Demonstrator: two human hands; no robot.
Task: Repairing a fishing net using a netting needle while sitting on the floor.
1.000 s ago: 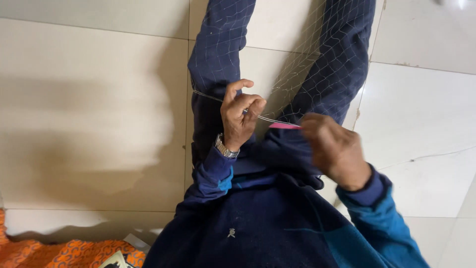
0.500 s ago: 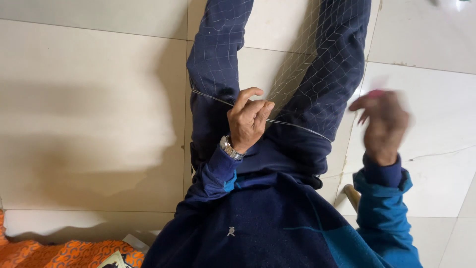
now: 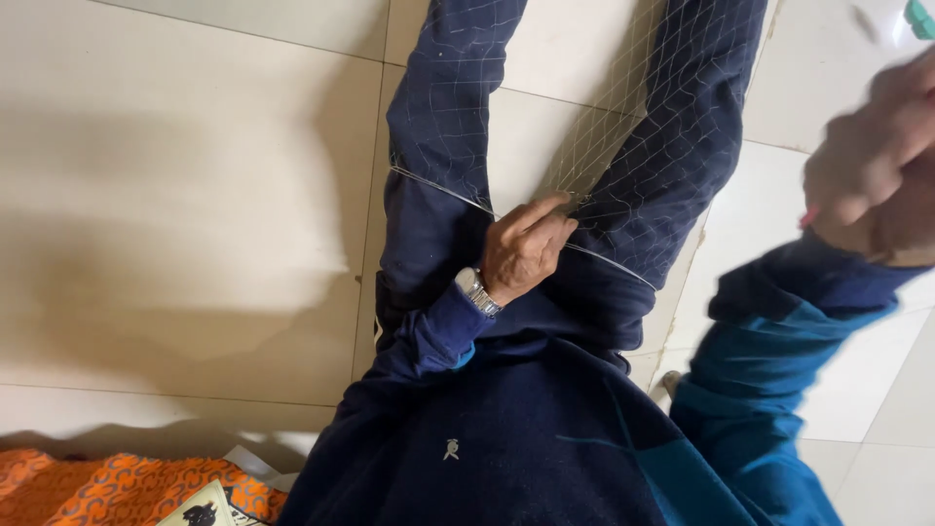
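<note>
A thin white mesh net (image 3: 623, 107) lies over my two outstretched legs in dark blue trousers. Its thicker edge cord (image 3: 438, 187) runs across both thighs. My left hand (image 3: 521, 248), with a silver wristwatch (image 3: 474, 289) on it, pinches the net at this cord between my legs. My right hand (image 3: 877, 161) is raised far out to the right, blurred, with its fingers closed. A small pink tip of a tool (image 3: 806, 219) shows at its lower edge. The thread between the right hand and the net is too fine to see.
I sit on a floor of large cream tiles (image 3: 175, 195). An orange patterned cloth (image 3: 107, 487) and a small printed booklet (image 3: 200, 507) lie at the lower left. A teal object (image 3: 920, 15) shows at the top right corner.
My right hand has swung from beside the left hand out and up to the right, taking the pink tool with it. The left hand has stayed on the cord, its fingers slightly straighter.
</note>
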